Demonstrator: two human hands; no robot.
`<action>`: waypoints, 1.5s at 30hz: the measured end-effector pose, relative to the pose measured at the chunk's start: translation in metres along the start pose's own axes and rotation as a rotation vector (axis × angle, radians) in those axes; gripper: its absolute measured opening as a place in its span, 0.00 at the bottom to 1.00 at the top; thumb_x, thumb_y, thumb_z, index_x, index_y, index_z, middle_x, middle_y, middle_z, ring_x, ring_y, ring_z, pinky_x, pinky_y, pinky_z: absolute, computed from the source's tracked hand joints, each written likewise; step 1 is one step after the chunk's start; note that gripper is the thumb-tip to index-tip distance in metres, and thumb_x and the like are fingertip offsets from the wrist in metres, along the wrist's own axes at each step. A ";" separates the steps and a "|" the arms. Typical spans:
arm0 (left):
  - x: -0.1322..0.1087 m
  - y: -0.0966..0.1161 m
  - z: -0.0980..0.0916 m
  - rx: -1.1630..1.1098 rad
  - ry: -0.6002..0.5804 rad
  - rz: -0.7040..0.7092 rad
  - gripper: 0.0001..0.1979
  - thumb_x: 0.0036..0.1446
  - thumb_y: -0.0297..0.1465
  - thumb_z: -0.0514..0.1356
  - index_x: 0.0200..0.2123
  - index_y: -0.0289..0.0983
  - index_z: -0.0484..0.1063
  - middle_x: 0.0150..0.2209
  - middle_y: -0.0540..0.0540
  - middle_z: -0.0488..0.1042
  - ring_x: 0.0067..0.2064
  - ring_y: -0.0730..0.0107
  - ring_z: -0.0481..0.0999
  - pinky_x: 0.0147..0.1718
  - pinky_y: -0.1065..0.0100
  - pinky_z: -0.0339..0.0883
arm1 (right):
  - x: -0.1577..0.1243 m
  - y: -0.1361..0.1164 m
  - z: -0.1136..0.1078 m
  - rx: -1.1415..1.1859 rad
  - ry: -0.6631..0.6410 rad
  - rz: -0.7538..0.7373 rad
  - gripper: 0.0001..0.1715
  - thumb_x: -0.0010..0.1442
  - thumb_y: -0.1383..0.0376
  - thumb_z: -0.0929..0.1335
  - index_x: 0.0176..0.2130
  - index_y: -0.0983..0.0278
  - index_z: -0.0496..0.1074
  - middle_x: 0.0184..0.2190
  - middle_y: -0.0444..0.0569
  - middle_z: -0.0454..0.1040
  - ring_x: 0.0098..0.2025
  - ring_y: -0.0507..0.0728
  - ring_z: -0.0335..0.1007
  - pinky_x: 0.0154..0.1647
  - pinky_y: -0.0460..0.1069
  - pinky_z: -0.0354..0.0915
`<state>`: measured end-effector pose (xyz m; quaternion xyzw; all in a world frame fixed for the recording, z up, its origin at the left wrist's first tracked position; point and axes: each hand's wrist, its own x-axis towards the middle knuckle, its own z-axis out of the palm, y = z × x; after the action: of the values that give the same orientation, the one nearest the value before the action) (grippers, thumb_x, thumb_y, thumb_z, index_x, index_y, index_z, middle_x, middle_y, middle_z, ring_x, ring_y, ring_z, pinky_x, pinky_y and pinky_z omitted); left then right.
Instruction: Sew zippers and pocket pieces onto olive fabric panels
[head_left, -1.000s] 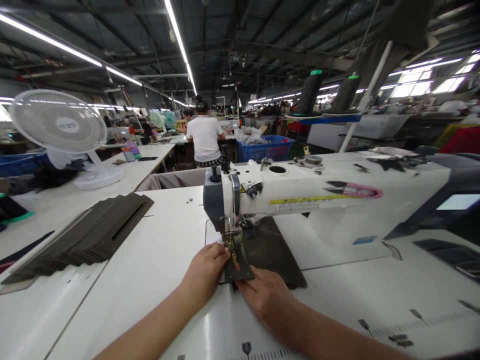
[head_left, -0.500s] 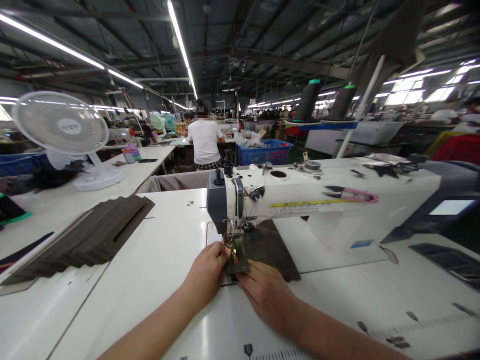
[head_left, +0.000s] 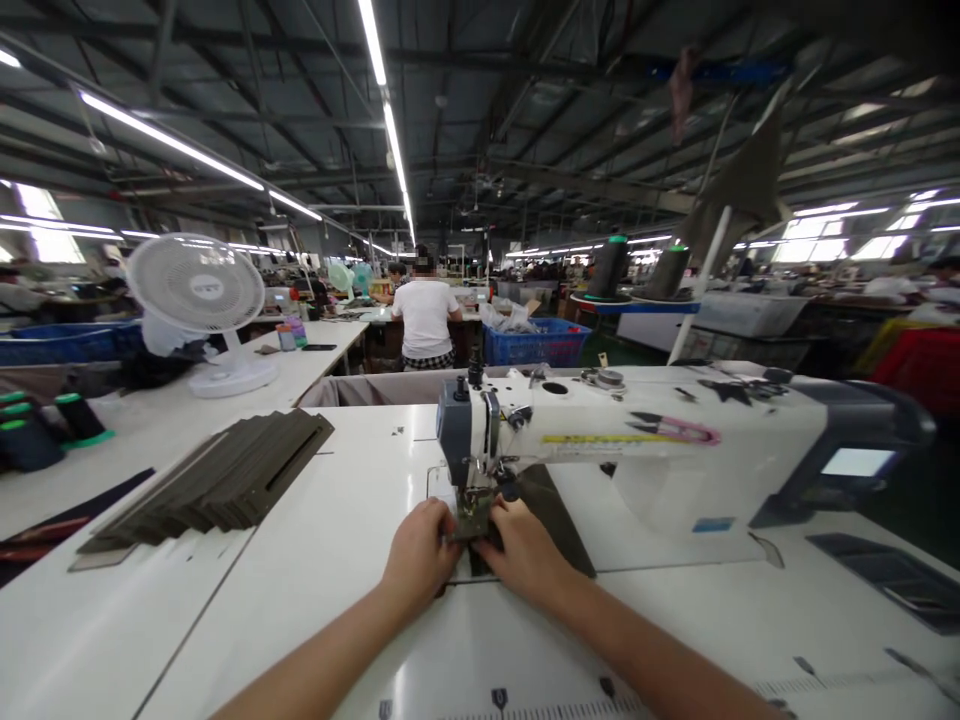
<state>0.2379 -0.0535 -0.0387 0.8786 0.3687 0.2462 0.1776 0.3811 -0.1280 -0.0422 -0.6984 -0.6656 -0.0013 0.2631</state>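
A white sewing machine [head_left: 637,440] stands on the white table [head_left: 315,560], its grey head and needle at the left end. A small dark olive fabric piece [head_left: 474,522] lies under the presser foot, on top of a larger dark piece [head_left: 559,520]. My left hand [head_left: 420,555] presses on the small piece from the left, fingers curled against its edge. My right hand [head_left: 529,555] holds the piece down from the right, fingertips close to the needle. Both hands touch the fabric just in front of the foot.
A stack of dark olive slotted panels [head_left: 225,480] lies at the table's left. Pink thread snips [head_left: 675,428] rest on the machine arm. A white fan [head_left: 199,300] and green-topped spools [head_left: 37,430] sit on the left bench. A person in a white shirt [head_left: 425,320] stands beyond, by a blue crate [head_left: 536,343].
The small fabric piece has fed backward under the presser foot, and both hands have followed it in toward the needle. The camera has tilted up and shifted right.
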 end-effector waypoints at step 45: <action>-0.007 -0.002 0.009 0.180 0.016 0.728 0.11 0.53 0.22 0.50 0.29 0.35 0.72 0.27 0.46 0.75 0.30 0.68 0.74 0.39 0.62 0.66 | 0.023 0.013 0.005 -0.091 -0.012 0.355 0.11 0.55 0.65 0.63 0.32 0.63 0.75 0.31 0.49 0.76 0.33 0.54 0.71 0.28 0.44 0.55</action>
<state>0.2372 -0.0588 -0.0488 0.9623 0.0536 0.2667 -0.0022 0.3940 -0.1046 -0.0436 -0.8161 -0.5326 0.0195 0.2233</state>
